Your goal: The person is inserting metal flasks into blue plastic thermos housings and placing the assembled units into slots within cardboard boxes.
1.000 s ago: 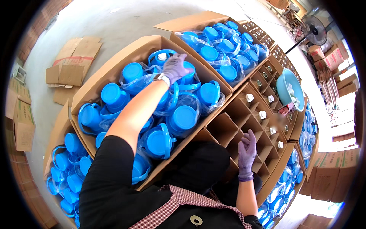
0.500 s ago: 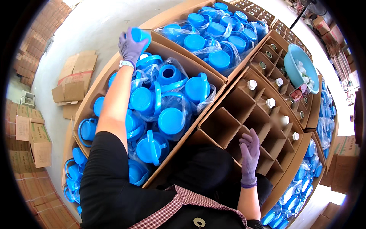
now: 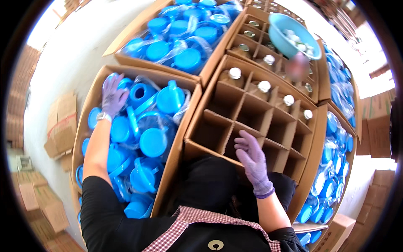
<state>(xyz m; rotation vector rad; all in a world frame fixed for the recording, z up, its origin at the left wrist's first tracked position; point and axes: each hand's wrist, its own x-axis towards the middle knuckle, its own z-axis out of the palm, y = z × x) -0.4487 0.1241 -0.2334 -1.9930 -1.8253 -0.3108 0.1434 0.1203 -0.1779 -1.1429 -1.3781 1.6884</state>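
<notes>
My left hand [image 3: 114,95], in a purple glove, reaches into the far-left part of a carton [image 3: 86,111] full of bright blue plastic jugs. Its fingers are stretched out, resting on a blue piece [image 3: 111,77] by the carton's far corner; thumb and fingers look apart. Among the jugs is a blue open-necked one [image 3: 140,94], near that hand, and a blue lidded jug [image 3: 153,142] in thin clear plastic. My right hand [image 3: 253,161], also gloved, hovers with fingers loosely apart and nothing in them. Below it lies a carton with cardboard dividers [image 3: 228,122], where white-capped bottles [image 3: 235,74] stand along the far row.
Another carton of blue jugs [image 3: 180,27] stands beyond. At the far right, a light blue basin [image 3: 279,35] with small white pieces sits on a carton of bottles. More bagged blue jugs [image 3: 325,168] fill a carton on the right. Flattened cardboard [image 3: 63,122] lies on the left floor.
My left hand has come down into the near carton; the blue piece it held up above the carton's edge is no longer raised. The view has shifted, and my right hand stays empty over the dividers.
</notes>
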